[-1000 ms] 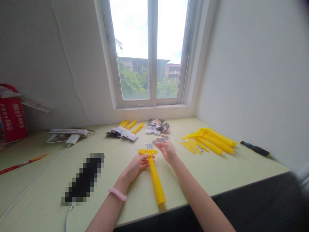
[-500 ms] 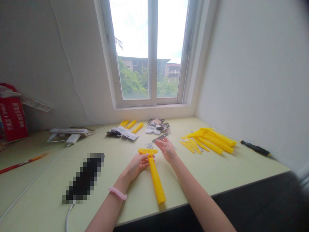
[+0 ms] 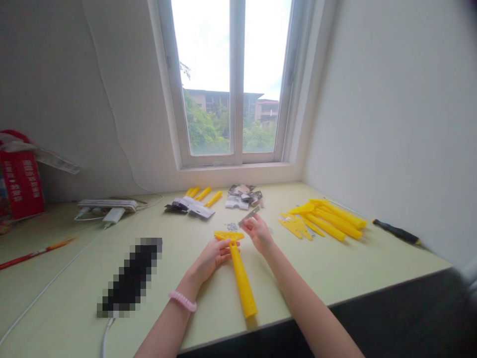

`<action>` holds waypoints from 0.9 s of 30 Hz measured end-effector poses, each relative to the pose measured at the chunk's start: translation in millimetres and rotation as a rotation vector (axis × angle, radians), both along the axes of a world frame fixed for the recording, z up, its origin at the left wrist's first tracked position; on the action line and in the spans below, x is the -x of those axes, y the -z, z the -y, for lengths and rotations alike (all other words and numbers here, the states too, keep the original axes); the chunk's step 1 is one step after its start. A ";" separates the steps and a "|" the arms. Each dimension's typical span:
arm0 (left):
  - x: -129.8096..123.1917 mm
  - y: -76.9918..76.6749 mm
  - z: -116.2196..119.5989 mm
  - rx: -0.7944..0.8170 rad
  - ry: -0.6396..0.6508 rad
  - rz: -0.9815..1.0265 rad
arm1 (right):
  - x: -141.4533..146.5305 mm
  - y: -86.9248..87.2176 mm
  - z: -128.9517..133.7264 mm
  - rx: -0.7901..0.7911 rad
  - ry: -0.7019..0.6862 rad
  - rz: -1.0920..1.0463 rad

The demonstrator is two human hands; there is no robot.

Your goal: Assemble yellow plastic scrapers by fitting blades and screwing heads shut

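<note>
Tight hold in left hand (image 3: 214,256) on yellow plastic scraper (image 3: 241,283), narrow pinch in right hand (image 3: 259,232) on thin gray metal blade (image 3: 249,216), now tipped up.

Both forearms bare, reaching forward from the lower edge of view. Left forearm (image 3: 164,325) angled up and right; left hand (image 3: 212,258) low, fingers (image 3: 228,251) curled inward. Right forearm (image 3: 301,298) angled up and left; right hand (image 3: 259,233) farther forward, wrist bent, fingertips (image 3: 246,223) pinched. Hands apart.

Only white characters (image 3: 22,175) on a red box (image 3: 14,186), unreadable.
</note>
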State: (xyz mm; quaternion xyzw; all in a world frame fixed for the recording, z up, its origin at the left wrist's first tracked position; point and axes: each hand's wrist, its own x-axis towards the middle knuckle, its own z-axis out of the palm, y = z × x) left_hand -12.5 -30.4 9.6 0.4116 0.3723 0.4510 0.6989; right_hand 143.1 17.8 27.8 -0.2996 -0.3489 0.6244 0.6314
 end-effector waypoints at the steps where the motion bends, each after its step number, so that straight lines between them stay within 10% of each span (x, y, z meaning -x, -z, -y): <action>1: -0.1 -0.2 0.5 0.000 0.001 0.002 | -0.1 -0.2 0.0 -0.002 -0.003 0.002; 27: -1.3 -4.7 4.5 0.014 0.030 -0.003 | -8.4 -7.1 2.7 -0.072 0.048 0.126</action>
